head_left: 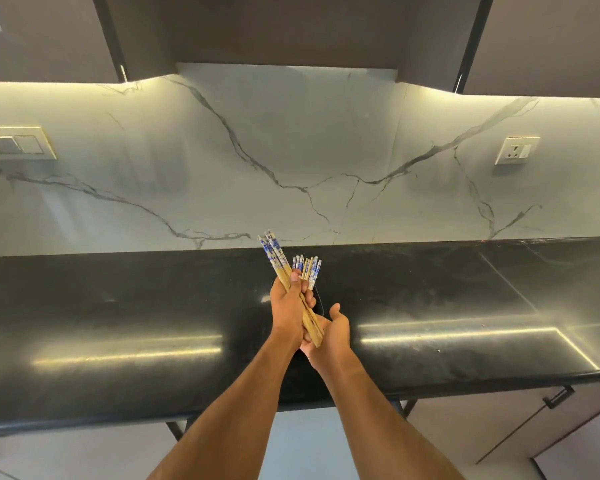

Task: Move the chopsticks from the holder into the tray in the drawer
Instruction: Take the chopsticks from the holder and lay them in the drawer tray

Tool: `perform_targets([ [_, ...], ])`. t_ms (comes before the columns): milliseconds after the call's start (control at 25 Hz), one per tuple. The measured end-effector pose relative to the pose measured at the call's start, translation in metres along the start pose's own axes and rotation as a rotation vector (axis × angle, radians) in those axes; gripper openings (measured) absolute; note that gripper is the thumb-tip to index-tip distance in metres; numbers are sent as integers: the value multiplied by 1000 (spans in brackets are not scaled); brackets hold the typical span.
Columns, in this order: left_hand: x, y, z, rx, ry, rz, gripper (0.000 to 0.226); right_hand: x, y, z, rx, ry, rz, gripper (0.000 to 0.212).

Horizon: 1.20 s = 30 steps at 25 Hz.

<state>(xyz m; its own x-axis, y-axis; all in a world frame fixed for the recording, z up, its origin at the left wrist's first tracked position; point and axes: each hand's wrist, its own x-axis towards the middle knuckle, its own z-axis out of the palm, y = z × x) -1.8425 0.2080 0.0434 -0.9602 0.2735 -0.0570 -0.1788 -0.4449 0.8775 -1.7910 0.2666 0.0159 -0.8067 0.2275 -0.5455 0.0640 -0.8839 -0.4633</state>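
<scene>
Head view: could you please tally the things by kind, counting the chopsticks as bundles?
Chopstick bundles: 2, gripped bundle, standing bundle
Holder: 1
Hands: 2, left hand, right hand
Switch panel: 1
Wall socket: 1
Total: 7

A bundle of chopsticks [277, 263] is lifted above the black counter, gripped around its middle by the left hand [286, 306]. They are light bamboo with blue-and-white patterned tops; the tops point up and away, tilted to the left, and the plain narrow tips slant down toward the right, resting against the upturned palm of the right hand [329, 336]. Just beside them on the right, more chopsticks [308, 268] of the same kind stand upright in a dark holder [317, 299], only their patterned tops showing. The holder is mostly hidden behind the hands, so its shape cannot be told.
</scene>
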Motion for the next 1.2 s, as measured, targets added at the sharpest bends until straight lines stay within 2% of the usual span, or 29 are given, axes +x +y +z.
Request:
perform_targets([
  [80,0,3,-7,44,-33,10,19,-8,-5,1,-407,121,-71,74],
  [160,0,3,-21,133,-112,25,20,-22,-21,14,-743,213,-305,58],
  [240,0,-3,-36,215,-226,23,18,-39,-49,39,-924,94,-558,48],
  [360,-7,-16,-47,364,-328,-8,25,-40,-93,71,-1206,-144,-737,63],
  [440,-15,-21,-47,451,-370,-25,23,-32,-101,82,-1411,-209,-714,71],
  [560,-20,-23,-47,638,-402,20,17,-21,-83,74,-1646,-196,-544,84],
  [640,-19,-20,-51,824,-398,65,23,-17,-74,63,-1614,-171,-476,76],
  [720,-17,-18,-57,1061,-404,53,32,-18,-71,54,-1634,-172,-498,61],
  [840,-11,-17,-67,1419,-466,30,36,-34,-69,48,-2078,-297,-664,36],
  [920,-11,-14,-70,1512,-538,71,36,-41,-59,43,-2389,-433,-583,27],
  [1000,-15,-9,-71,1547,-604,112,34,-44,-43,30,-2615,-449,-493,19],
  [1080,-19,-7,-71,1619,-663,149,32,-45,-29,14,-2692,-395,-563,17],
  [1200,-31,-4,-77,1694,-718,161,26,-51,-15,-9,-2682,-310,-629,20],
])
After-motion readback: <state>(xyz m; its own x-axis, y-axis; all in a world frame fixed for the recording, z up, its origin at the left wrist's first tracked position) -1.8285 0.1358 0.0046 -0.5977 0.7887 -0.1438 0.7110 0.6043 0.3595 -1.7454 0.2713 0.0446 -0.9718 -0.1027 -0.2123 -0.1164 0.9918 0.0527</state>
